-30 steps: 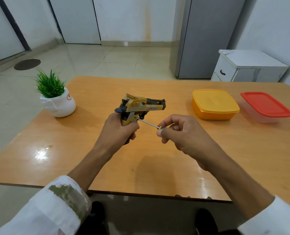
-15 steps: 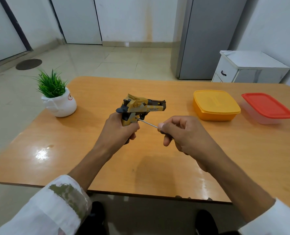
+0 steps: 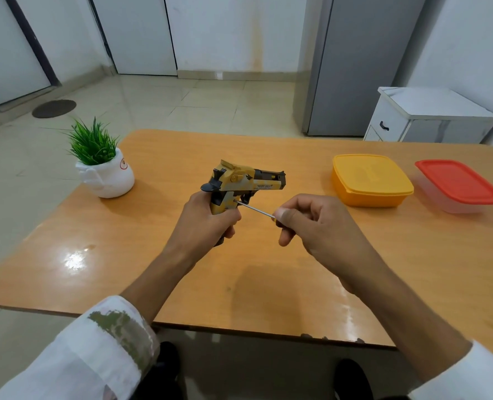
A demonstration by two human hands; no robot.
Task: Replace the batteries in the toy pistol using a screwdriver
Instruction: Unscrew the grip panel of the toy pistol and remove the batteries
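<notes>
Pistol: The pistol (image 3: 241, 183) is yellow and black. It is held up over the middle of the tabletop (image 3: 181, 284), with its barrel pointing right.
Left hand: The left hand (image 3: 202, 223) holds the pistol by the grip. Its fingers (image 3: 228, 232) are curled tight round the grip.
Right hand: The right hand (image 3: 317, 226) pinches the screwdriver (image 3: 255, 209) at the handle end. Its fingers (image 3: 288, 235) are curled in and the thumb lies on top. The handle is mostly hidden in the hand.
Screwdriver: The thin metal rod runs from the right hand up and left to the pistol. Its tip touches the side of the grip, just under the trigger.
Tabletop: It is shiny orange-brown wood.
Plant: A small green plant (image 3: 93, 142) in a white pot sits at the far left, well apart from the hands.
Boxes: A yellow box (image 3: 369, 180) with its lid on sits to the right. A clear box with a red lid (image 3: 458, 181) sits near it, further right.
Behind: A white cabinet (image 3: 430, 116) and a grey fridge (image 3: 355, 67) stand on the floor past the table.
</notes>
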